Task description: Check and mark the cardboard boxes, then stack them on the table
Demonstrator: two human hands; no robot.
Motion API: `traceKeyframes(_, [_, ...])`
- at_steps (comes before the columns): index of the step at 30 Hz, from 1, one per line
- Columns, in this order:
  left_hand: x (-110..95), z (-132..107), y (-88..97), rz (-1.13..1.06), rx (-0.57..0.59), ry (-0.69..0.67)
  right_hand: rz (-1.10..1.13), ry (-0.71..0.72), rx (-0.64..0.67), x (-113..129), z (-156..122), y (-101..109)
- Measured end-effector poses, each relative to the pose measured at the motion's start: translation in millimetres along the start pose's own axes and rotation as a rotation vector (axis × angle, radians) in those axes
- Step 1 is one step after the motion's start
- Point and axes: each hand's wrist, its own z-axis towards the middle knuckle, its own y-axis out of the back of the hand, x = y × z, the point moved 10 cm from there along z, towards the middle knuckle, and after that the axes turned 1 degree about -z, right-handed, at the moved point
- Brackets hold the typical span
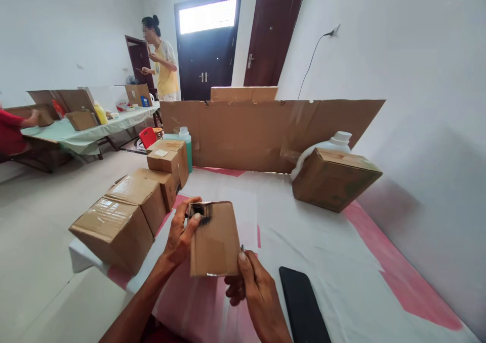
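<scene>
A small cardboard box is held above the near part of a white-and-pink covered desk, tilted so that one broad face is shown. At its upper left corner it is gripped by the left hand, with the fingers clamped on the edge and the thumb laid beside a dark opening ringed with black smudges. By the right hand, just beside the lower right edge, a small shiny metal piece is pinched between thumb and forefinger; most of it is hidden. A black phone is laid on the desk near the right hand. Along the left side, cardboard boxes are lined up, with a bottle of green liquid placed behind them. The far edge is screened by a cardboard panel, and at the right a white jug is partly covered by a tilted carton. Beyond, a person in yellow is seen standing.
</scene>
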Motion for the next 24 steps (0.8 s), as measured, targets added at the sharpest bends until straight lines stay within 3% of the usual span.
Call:
traceKeyframes(2, [-6,-4,-7.5,0.02,0.027,-0.003,-0.16,0.042,-0.016,11,-2,15])
traceKeyframes(6, [-29,-15,-25.0,0.118,0.06,-0.107,-0.326,0.252,-0.332,58,5,47])
traceKeyframes(11, [-45,-22,-40.2,0.162,0.131,-0.197,-0.382,0.496,-0.415,96,23,17])
traceKeyframes(16, [-33,-22,-23.5,0.144,0.062,-0.093,-0.415,0.541,-0.432,103,18,-8])
traceKeyframes(20, [-25,-16,-16.9,0.184,0.034,-0.032,-0.393,0.545,-0.419,107,13,-15])
traceKeyframes(22, [-24,-13,-17.0,0.174,0.053,-0.028,-0.313,0.536,-0.416,98,9,-2])
traceKeyframes(24, [-23,-10,-15.4,0.148,0.064,-0.023,-0.298,0.471,-0.462,76,2,27])
